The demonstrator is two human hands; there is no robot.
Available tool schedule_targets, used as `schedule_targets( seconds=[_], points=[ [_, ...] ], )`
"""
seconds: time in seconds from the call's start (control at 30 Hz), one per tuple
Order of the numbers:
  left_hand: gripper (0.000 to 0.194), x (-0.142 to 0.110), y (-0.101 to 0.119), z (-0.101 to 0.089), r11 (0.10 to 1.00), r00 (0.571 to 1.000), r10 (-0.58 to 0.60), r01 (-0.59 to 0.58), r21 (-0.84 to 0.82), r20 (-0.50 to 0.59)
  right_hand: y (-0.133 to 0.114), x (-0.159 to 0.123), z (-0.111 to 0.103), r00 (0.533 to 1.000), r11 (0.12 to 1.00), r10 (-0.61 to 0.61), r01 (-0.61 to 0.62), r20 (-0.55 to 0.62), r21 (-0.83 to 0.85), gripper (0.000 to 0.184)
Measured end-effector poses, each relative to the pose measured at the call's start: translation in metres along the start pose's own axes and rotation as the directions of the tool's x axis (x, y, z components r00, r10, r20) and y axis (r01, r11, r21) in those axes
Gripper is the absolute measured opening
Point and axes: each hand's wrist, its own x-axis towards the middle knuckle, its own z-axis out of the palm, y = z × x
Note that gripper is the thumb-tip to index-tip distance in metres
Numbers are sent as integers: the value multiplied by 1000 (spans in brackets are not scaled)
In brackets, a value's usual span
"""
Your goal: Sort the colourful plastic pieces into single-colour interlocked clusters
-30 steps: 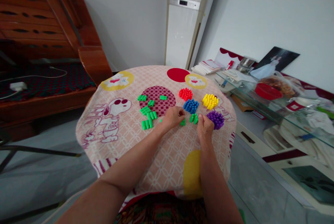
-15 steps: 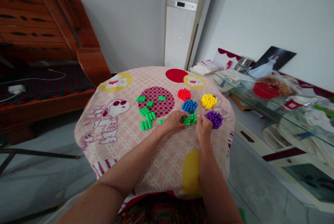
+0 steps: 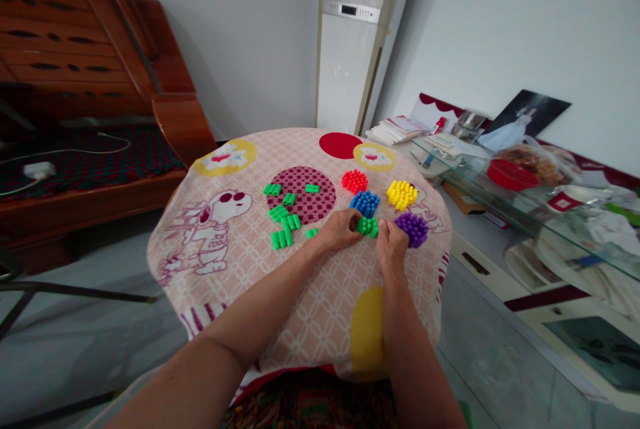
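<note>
On the round table, a bunch of green plastic pegs [image 3: 367,226] stands upright between my two hands. My left hand [image 3: 339,230] is closed at the left side of the bunch, its fingertips curled against the pegs and partly hidden. From the right, my right hand [image 3: 392,241] is closed too, with thumb and bent fingers against the bunch. Just behind stands a blue bunch [image 3: 365,203], with a red bunch [image 3: 355,181] beyond it. A yellow bunch [image 3: 401,195] and a purple bunch [image 3: 411,229] are on the right. Loose green pieces [image 3: 282,238] lie in small groups to the left.
A patterned cloth [image 3: 310,302] covers the table. To the right is a glass-topped cabinet [image 3: 565,216] holding a red bowl [image 3: 513,174], bags and papers. A wooden bench [image 3: 85,102] stands at the left, and a tall white appliance [image 3: 347,62] is behind the table.
The green pegs between my hands are now gathered into a tighter upright bunch. My left hand has moved slightly right, closer to them. The view has shifted slightly.
</note>
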Motion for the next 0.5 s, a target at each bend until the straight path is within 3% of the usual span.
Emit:
schedule_targets(
  seconds=[0.13,0.23,0.33,0.5],
  points=[
    [42,2,-2,-10,997,1000,0,2,83,-22,1,0,0,1000,1000,-2,2,3,9,42],
    [45,3,-14,-36,969,976,-35,86,233,-213,2,0,1,1000,1000,-1,1,7,10,41],
    [35,-2,-36,-67,876,895,-83,275,397,-438,2,1,1,1000,1000,-2,2,7,11,41],
    [19,-13,-65,-97,717,865,-253,468,516,-432,1,1,1,1000,1000,3,-3,2,10,41]
  ],
)
